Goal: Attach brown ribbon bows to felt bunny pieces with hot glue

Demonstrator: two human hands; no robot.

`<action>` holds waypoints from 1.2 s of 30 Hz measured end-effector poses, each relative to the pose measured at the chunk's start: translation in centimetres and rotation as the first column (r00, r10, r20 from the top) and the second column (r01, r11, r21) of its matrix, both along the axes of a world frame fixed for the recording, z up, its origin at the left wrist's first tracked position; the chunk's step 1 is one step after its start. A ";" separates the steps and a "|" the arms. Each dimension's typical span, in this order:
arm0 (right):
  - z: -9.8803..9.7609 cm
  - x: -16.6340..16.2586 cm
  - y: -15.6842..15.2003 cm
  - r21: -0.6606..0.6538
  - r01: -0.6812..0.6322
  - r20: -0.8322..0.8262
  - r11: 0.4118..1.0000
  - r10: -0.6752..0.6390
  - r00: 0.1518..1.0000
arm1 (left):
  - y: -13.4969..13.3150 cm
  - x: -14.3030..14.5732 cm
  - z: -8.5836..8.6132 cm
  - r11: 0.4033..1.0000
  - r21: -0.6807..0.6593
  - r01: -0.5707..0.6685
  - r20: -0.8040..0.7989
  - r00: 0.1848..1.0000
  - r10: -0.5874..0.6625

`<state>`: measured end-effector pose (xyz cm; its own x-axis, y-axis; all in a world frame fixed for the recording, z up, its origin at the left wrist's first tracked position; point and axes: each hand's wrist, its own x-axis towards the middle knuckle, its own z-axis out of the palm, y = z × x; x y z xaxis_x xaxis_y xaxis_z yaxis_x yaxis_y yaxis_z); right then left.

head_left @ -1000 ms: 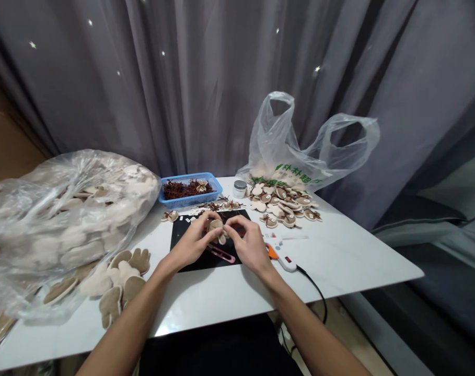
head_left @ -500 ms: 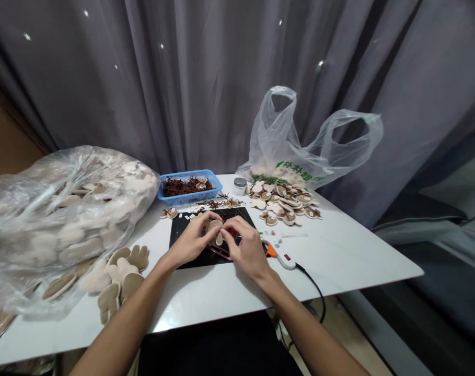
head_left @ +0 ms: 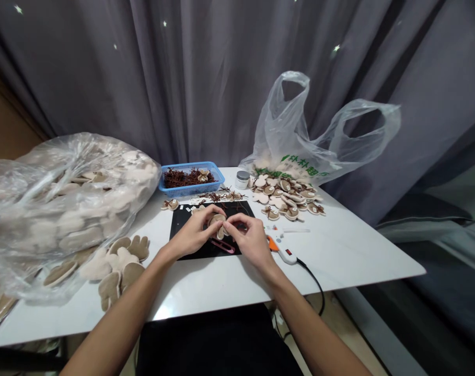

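Note:
Over a black mat (head_left: 186, 249), both hands meet at a small brown and cream plush bunny piece (head_left: 217, 221). My left hand (head_left: 196, 230) is closed, its thumb and fingers gripping the piece from the left. From the right, my right hand (head_left: 250, 235) pinches at the piece's edge with thumb and forefinger; whether a smaller part sits in that pinch is hidden. Beneath the hands lies a pink slim tool (head_left: 223, 246) on the mat. Just right of my right hand rests a white and orange glue gun (head_left: 282, 249) with a black cord.
A blue basket (head_left: 170, 190) of dark brown bows stands at the back, near a grey-lidded jar (head_left: 242, 180). Finished-looking bunny pieces (head_left: 288, 198) pile before a clear plastic bag (head_left: 319, 149). At left, a large clear bag (head_left: 72, 209) bulges beside loose plush pieces (head_left: 122, 263).
The view has shifted slightly. My hands stay together at the bunny piece, which has turned a little, and more of the pink tool shows below them.

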<state>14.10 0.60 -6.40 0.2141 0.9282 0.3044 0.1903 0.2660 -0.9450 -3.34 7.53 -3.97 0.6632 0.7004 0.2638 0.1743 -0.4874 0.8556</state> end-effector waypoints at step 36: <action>-0.6 -0.7 -1.0 -0.007 0.118 -0.174 0.993 -0.118 0.978 | -0.2 0.1 -0.5 0.989 -0.124 0.082 0.063 0.995 -0.074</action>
